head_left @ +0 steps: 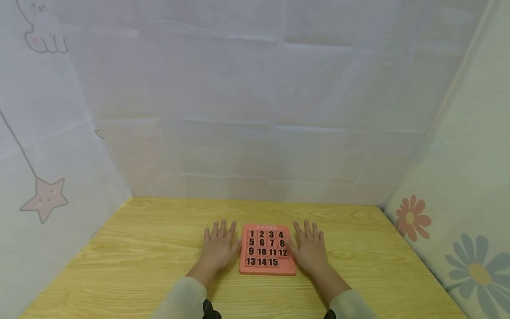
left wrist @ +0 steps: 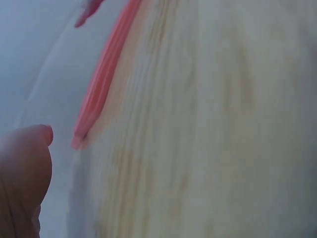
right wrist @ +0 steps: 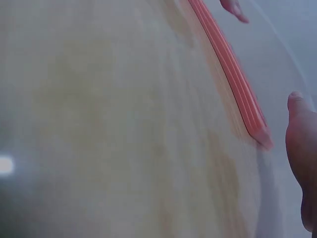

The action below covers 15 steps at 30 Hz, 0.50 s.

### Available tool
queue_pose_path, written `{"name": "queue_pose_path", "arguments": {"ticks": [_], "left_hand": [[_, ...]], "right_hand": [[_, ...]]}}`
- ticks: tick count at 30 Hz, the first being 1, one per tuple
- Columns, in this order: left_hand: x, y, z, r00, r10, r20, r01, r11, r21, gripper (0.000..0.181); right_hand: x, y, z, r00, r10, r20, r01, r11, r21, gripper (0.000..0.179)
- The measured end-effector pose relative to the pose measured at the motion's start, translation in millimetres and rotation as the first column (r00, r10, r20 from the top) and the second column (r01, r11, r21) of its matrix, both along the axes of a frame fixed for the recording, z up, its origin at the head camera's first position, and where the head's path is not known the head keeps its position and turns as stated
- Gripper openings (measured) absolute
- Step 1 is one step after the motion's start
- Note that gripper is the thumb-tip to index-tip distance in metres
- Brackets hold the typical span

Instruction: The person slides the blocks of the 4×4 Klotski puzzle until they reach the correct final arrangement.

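Note:
A pink sliding number puzzle lies flat on the wooden table, its black-numbered tiles in rising order and its bottom right slot bare. Just left of it, my left hand is spread palm down, the thumb tip close to the puzzle's left edge. On the other side my right hand lies spread too, with its thumb overlapping the right edge near the 8 tile. Both wrist views catch the puzzle's ridged side and a thumb beside it. Neither hand holds anything.
Light wood tabletop extends around the puzzle. A pale creased cloth hangs behind the table. Side cloths carry a pink star print on the left and flower prints on the right.

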State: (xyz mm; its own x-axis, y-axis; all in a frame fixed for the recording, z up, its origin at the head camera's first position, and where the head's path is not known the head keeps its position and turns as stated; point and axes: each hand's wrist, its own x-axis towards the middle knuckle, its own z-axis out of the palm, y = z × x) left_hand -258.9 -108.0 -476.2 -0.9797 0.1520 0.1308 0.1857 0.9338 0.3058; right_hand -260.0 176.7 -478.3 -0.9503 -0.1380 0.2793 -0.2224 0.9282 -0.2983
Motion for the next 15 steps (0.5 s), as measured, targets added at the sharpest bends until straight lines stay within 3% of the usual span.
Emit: {"name": "queue_pose_path", "arguments": {"ticks": [6,15], "left_hand": [[-12.0,-5.7,1.1,1.000,-0.003,0.013,0.004,0.998,-0.055,0.066],[-19.7,-10.7,9.1,0.999,-0.003,0.036,0.007,0.993,-0.120,0.068]], "right_hand": [[-15.5,2,-0.1,0.998,-0.025,0.049,0.025,1.000,0.002,0.071],[-19.5,-2,2.9,0.997,-0.022,0.079,0.019,0.999,0.041,0.072]]}}
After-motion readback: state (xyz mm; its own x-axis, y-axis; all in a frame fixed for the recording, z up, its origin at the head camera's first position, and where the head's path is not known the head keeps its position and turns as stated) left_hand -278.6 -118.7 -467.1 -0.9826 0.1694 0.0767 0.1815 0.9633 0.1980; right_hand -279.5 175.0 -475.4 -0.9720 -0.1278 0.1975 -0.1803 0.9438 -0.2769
